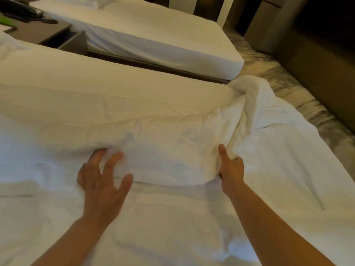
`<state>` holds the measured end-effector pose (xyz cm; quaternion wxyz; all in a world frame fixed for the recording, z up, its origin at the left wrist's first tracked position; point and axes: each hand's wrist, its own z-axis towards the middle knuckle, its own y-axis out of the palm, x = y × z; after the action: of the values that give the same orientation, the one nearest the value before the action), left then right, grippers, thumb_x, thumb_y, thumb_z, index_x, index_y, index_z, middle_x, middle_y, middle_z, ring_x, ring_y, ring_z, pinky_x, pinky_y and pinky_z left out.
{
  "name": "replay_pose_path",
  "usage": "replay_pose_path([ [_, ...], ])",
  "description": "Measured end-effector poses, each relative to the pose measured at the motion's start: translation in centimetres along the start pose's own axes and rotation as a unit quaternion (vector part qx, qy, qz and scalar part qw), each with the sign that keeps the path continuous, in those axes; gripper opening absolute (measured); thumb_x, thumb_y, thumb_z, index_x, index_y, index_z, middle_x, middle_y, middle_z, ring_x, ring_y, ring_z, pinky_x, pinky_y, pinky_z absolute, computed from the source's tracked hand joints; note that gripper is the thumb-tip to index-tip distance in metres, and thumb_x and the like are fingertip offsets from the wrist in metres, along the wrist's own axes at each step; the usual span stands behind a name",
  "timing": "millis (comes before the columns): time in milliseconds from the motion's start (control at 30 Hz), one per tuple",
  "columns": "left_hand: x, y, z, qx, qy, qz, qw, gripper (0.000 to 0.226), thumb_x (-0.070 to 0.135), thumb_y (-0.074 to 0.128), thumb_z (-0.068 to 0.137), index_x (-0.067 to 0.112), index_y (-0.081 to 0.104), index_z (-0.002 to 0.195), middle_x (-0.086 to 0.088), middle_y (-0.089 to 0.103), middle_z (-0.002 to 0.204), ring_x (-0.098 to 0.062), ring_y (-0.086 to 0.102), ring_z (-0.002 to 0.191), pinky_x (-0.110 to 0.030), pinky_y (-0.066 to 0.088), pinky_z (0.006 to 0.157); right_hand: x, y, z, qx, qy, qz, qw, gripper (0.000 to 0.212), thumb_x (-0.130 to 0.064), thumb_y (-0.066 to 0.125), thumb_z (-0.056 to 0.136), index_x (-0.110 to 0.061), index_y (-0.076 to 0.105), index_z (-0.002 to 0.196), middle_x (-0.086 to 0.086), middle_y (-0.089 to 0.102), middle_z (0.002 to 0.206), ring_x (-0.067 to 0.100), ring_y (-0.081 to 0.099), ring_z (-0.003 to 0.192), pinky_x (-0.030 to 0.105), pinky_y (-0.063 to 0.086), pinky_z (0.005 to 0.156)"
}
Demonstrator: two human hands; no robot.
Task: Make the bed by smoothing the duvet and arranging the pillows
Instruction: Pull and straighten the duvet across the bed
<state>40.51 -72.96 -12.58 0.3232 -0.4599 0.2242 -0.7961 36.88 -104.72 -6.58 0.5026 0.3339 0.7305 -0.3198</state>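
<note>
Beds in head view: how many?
2. The near bed fills the foreground, with a rumpled duvet lying on it. The far bed lies beyond a narrow gap, upper middle, smooth and white. Others may be out of frame.

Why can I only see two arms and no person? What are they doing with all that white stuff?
The camera sits on the person's head and looks down, so you see only their arms. The left hand presses with spread fingers on the white duvet. The right hand grips a bunched fold of that duvet, thumb pointing up. The duvet looks wrinkled. Behind stands a second bed with a plain white sheet. Between the beds is a bedside table with what looks like a dark telephone.
</note>
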Motion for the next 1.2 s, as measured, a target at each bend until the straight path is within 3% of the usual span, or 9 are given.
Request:
replay_pose_path([
  [67, 4.2, 4.1, 1.2, -0.108, -0.015, 0.033, 0.993, 0.079, 0.081, 0.020, 0.089, 0.041, 0.029, 0.157, -0.001, 0.013, 0.170, -0.025, 0.006, 0.158, -0.059, 0.008, 0.120, -1.6, 0.2, 3.1, 0.015, -0.007, -0.004, 1.000, 0.061, -0.052, 0.085, 0.075, -0.011, 0.061, 0.113, 0.011, 0.070, 0.110, 0.027, 0.067, 0.089, 0.038, 0.055, 0.073],
  [200, 5.1, 11.3, -0.7, -0.357, -0.088, 0.142, 0.919, 0.102, 0.102, 0.001, 0.065, 0.055, -0.003, 0.155, 0.012, -0.014, 0.169, -0.018, -0.020, 0.155, -0.066, -0.012, 0.117, -4.2, 1.0, 9.2, 0.031, 0.030, 0.012, 0.999, 0.106, -0.060, 0.089, 0.063, -0.012, 0.044, 0.146, 0.007, 0.058, 0.135, 0.031, 0.059, 0.119, 0.048, 0.048, 0.107],
  [433, 3.8, 11.6, -0.2, -0.341, -0.093, 0.164, 0.921, 0.101, 0.102, 0.023, 0.065, 0.046, 0.027, 0.149, 0.006, 0.016, 0.164, -0.019, 0.003, 0.154, -0.058, -0.007, 0.119, -4.7, -1.3, 10.3, -0.037, 0.103, 0.131, 0.985, 0.062, -0.054, 0.074, 0.086, -0.026, 0.055, 0.138, 0.002, 0.066, 0.123, 0.028, 0.064, 0.109, 0.051, 0.053, 0.100],
  [600, 5.2, 9.2, 1.9, -0.280, -0.076, 0.139, 0.947, 0.090, 0.083, 0.011, 0.072, 0.029, 0.069, 0.115, -0.004, 0.056, 0.128, -0.030, 0.044, 0.127, -0.049, 0.023, 0.110, -2.5, -9.4, 2.7, 0.000, 0.024, 0.232, 0.972, 0.046, -0.044, 0.060, 0.101, -0.025, 0.054, 0.142, 0.002, 0.070, 0.129, 0.021, 0.070, 0.111, 0.041, 0.061, 0.088],
  [733, 6.9, 0.3, 4.8, -0.363, 0.004, 0.074, 0.929, 0.085, 0.089, 0.012, 0.067, 0.025, 0.067, 0.079, 0.004, 0.073, 0.091, -0.021, 0.066, 0.096, -0.038, 0.043, 0.091, 3.2, -13.6, -3.6, 0.053, 0.075, 0.237, 0.967, 0.039, -0.048, 0.057, 0.100, -0.034, 0.059, 0.137, -0.006, 0.076, 0.119, 0.019, 0.073, 0.107, 0.039, 0.063, 0.079],
  [867, 8.3, -4.3, 3.4, -0.501, 0.068, 0.196, 0.840, 0.096, 0.092, -0.022, 0.059, 0.060, 0.040, 0.124, 0.008, 0.063, 0.124, -0.018, 0.061, 0.112, -0.039, 0.042, 0.098, 5.3, -15.0, -4.5, 0.022, 0.102, 0.143, 0.984, 0.051, -0.045, 0.071, 0.092, -0.036, 0.055, 0.140, -0.002, 0.070, 0.128, 0.027, 0.068, 0.112, 0.055, 0.056, 0.095],
  [1000, 12.0, -0.1, -0.6, -0.343, 0.067, 0.184, 0.919, 0.099, 0.086, -0.010, 0.081, 0.039, 0.050, 0.143, -0.009, 0.051, 0.148, -0.032, 0.050, 0.135, -0.056, 0.032, 0.105, 2.1, -15.6, -1.6, 0.154, 0.034, -0.093, 0.983, 0.116, -0.043, 0.089, 0.072, -0.020, 0.018, 0.161, 0.020, 0.041, 0.155, 0.041, 0.047, 0.136, 0.053, 0.042, 0.112],
  [1100, 16.2, 6.2, -3.3, -0.391, -0.007, 0.140, 0.910, 0.112, 0.092, -0.029, 0.056, 0.055, 0.004, 0.156, 0.000, -0.007, 0.171, -0.027, -0.006, 0.157, -0.065, 0.003, 0.118, -1.7, -16.0, 1.8, 0.203, -0.061, -0.243, 0.947, 0.116, -0.035, 0.086, 0.079, -0.017, 0.007, 0.164, 0.024, 0.025, 0.161, 0.041, 0.032, 0.146, 0.052, 0.031, 0.115],
  [1200, 17.1, 11.9, -6.1, -0.418, -0.061, 0.139, 0.896, 0.098, 0.096, -0.010, 0.069, 0.050, -0.018, 0.155, -0.003, -0.024, 0.168, -0.028, -0.021, 0.155, -0.072, -0.011, 0.113, -4.4, -15.7, 6.6, 0.165, -0.120, -0.442, 0.873, 0.116, -0.053, 0.082, 0.077, -0.027, 0.008, 0.162, 0.014, 0.020, 0.164, 0.039, 0.028, 0.147, 0.061, 0.032, 0.110],
])
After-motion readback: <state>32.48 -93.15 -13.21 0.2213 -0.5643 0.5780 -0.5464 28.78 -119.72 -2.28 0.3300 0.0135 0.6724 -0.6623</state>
